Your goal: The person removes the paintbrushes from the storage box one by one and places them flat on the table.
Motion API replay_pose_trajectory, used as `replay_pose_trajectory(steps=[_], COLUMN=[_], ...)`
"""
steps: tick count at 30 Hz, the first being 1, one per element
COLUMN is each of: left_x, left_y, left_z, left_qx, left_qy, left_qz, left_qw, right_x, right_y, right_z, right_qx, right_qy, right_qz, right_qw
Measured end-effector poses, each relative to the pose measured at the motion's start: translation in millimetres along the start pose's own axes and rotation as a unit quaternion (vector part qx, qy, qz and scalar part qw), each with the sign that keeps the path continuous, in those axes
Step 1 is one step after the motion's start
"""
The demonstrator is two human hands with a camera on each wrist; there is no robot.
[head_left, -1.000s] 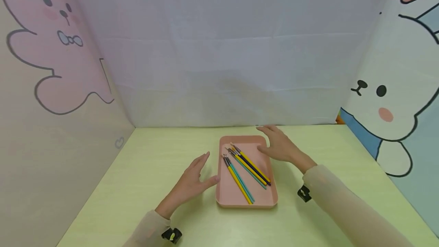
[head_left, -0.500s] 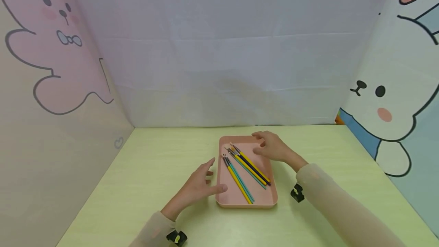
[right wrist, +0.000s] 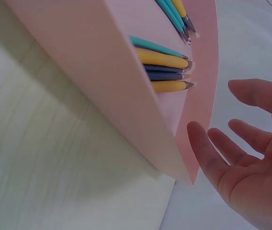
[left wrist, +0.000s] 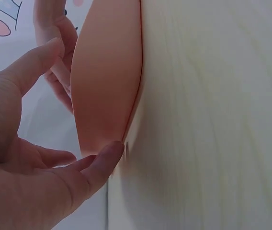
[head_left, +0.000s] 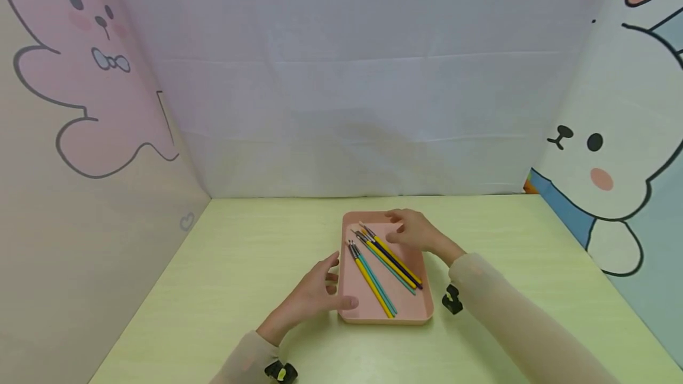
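Observation:
A shallow pink tray (head_left: 413,311) lies on the table, holding several slim paintbrushes (head_left: 374,287) with yellow, teal and dark blue handles. They lie slanted in two loose groups. My left hand (head_left: 310,294) is at the tray's left side, thumb over the rim and fingers outside the wall. In the left wrist view, a fingertip of that hand (left wrist: 45,184) is right by the lower edge of the tray wall (left wrist: 107,72). Over the far right corner is my right hand (head_left: 418,231), fingers spread and relaxed. The right wrist view shows its fingers (right wrist: 208,153) close to the tray's corner.
The pale yellow-green table (head_left: 256,248) surrounds the tray. A white back wall (head_left: 341,135) rises behind it, with cartoon-printed panels at left and right. A small black device (head_left: 452,300) is on the right sleeve, another black device (head_left: 281,372) on the left.
My left hand has moved right and slightly down to the tray's left rim, its thumb now over it. My right hand has shifted left over the far corner. Tray and brushes stay put.

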State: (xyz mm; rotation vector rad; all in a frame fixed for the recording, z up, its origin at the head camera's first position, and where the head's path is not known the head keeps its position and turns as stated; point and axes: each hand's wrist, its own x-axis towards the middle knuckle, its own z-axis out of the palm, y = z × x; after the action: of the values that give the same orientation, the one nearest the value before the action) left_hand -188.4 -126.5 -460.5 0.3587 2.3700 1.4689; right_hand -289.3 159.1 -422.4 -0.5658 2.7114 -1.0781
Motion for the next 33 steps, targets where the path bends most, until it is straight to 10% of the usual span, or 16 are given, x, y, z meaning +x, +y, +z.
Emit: replay_pose_trajectory(steps=[33], left_x=[2.0], left_y=[-9.0], left_z=[3.5], left_qx=[-0.043], left_qy=[-0.037], left_qz=[0.030], left_qw=[0.9980], right_x=[10.6], right_y=[-1.7], right_z=[9.6], right_qx=[0.017], right_qy=[-0.030], right_qz=[0.021], right_qw=[0.9992])
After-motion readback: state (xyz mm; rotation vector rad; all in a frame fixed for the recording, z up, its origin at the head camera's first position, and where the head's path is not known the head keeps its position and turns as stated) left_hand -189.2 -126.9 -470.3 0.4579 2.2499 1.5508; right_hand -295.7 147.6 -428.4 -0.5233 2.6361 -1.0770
